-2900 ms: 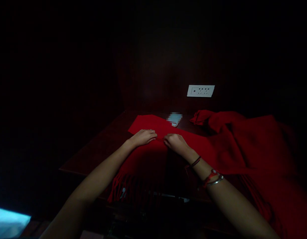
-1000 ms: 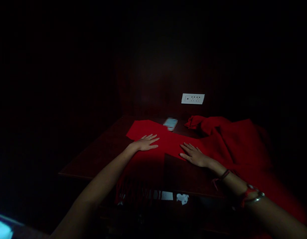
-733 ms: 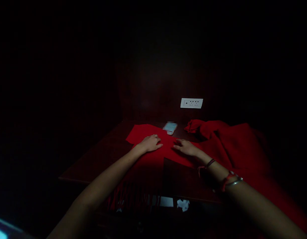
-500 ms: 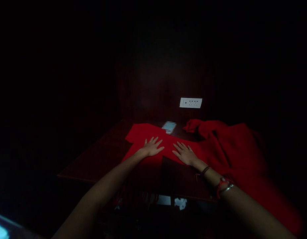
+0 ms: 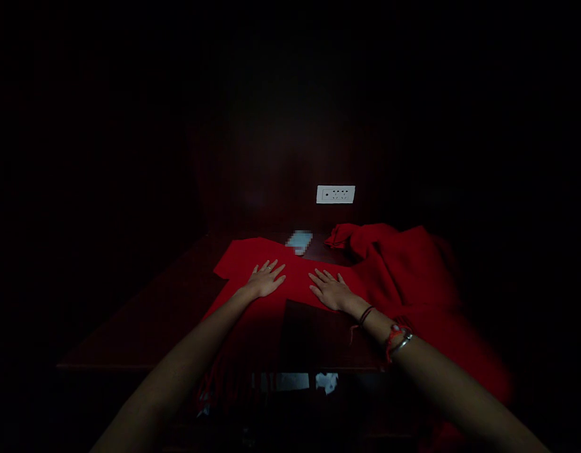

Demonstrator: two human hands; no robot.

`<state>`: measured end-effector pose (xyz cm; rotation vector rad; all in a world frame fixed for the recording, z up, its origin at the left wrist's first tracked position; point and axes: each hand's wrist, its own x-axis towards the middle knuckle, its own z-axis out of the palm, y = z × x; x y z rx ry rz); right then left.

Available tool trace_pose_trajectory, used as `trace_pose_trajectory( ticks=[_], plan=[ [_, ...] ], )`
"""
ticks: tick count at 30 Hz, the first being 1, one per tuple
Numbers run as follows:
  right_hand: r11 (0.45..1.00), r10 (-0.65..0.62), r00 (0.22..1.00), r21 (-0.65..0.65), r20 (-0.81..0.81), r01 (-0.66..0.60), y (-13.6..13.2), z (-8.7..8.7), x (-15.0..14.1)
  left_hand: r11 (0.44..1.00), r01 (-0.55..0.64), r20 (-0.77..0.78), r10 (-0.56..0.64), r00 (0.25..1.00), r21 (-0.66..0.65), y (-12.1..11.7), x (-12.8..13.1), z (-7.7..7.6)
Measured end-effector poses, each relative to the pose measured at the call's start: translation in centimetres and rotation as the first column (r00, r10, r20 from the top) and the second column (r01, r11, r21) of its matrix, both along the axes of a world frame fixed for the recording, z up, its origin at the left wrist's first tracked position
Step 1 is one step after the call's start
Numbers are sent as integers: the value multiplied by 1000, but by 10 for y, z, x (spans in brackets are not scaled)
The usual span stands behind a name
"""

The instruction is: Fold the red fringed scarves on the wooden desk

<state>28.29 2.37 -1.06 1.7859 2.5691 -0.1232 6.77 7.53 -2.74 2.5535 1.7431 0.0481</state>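
A red fringed scarf (image 5: 297,277) is spread over a dark wooden table (image 5: 144,333), with one end hanging past the front edge and its tassels dangling. My left hand (image 5: 266,279) rests palm down on the flat part of the cloth, fingers spread. Farther right, my right hand (image 5: 331,290) also presses flat on the scarf, its fingers stretched out. Neither hand grips anything. The rest of the red cloth lies bunched in a heap (image 5: 403,264) to the right of my right hand and falls off toward the front.
Behind the scarf lies a small pale blue item (image 5: 300,241), blurred in the picture. A white socket plate (image 5: 336,194) is set in the dark back panel. Under the table edge show a pale flat thing (image 5: 290,381) and a crumpled white piece (image 5: 327,382). Surroundings are very dark.
The view has turned slightly to the right, so everything sits farther left in the picture. Both hands remain flat on the scarf, spaced a little farther apart.
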Motion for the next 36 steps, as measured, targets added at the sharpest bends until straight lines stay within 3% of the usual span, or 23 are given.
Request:
trace_pose_trajectory(
  ticks=[3, 5, 7, 9, 11, 14, 16, 18, 20, 23, 25, 27, 30, 33, 36],
  plan=[
    [977, -6, 995, 213, 103, -16, -13, 24, 49, 1000, 7, -21, -7, 1000, -9, 2, 0, 4],
    [900, -61, 989, 435, 132, -2, -24, 47, 79, 999, -8, -56, 6, 998, -31, 4, 8, 13],
    [793, -240, 967, 591, 82, 146, -32, 67, 102, 1000, 22, -71, -21, 997, 9, 5, 25, 21],
    [723, -440, 898, 598, 13, 345, -37, 76, 121, 987, 107, -23, -105, 994, 117, 4, 47, 25],
    [736, -538, 843, 493, 11, 464, -38, 77, 137, 971, 162, 37, -171, 985, 176, 3, 69, 22],
    [769, -555, 831, 403, 35, 497, -38, 77, 154, 991, 115, 53, -119, 992, 63, 2, 88, 8],
    [735, -572, 820, 466, 36, 493, -38, 81, 154, 997, 82, 50, -82, 995, -8, 4, 90, 1],
    [724, -524, 851, 549, 45, 417, -38, 85, 137, 995, 100, 63, -98, 993, -28, 6, 85, 1],
    [782, -342, 937, 573, 69, 243, -37, 83, 107, 993, 118, 92, -117, 989, 2, 6, 75, 6],
    [919, 62, 994, 384, 86, -91, -39, 66, 55, 982, 143, 144, -160, 977, 119, -2, 53, 17],
    [948, 221, 972, 217, 80, -234, -45, 52, 33, 946, 269, 137, -295, 946, 180, -14, 40, 22],
    [952, 260, 960, 138, 100, -272, -53, 40, 29, 864, 457, 90, -483, 871, 210, -28, 31, 26],
    [962, 193, 967, 163, 165, -220, -68, 31, 47, 736, 639, -13, -653, 757, 224, -45, 32, 29],
    [961, 108, 967, 224, 229, -160, -82, 25, 69, 675, 707, -150, -693, 705, 210, -49, 46, 33],
    [936, 59, 967, 324, 247, -140, -89, 19, 78, 648, 731, -261, -683, 682, 215, -46, 63, 36]
  ],
)
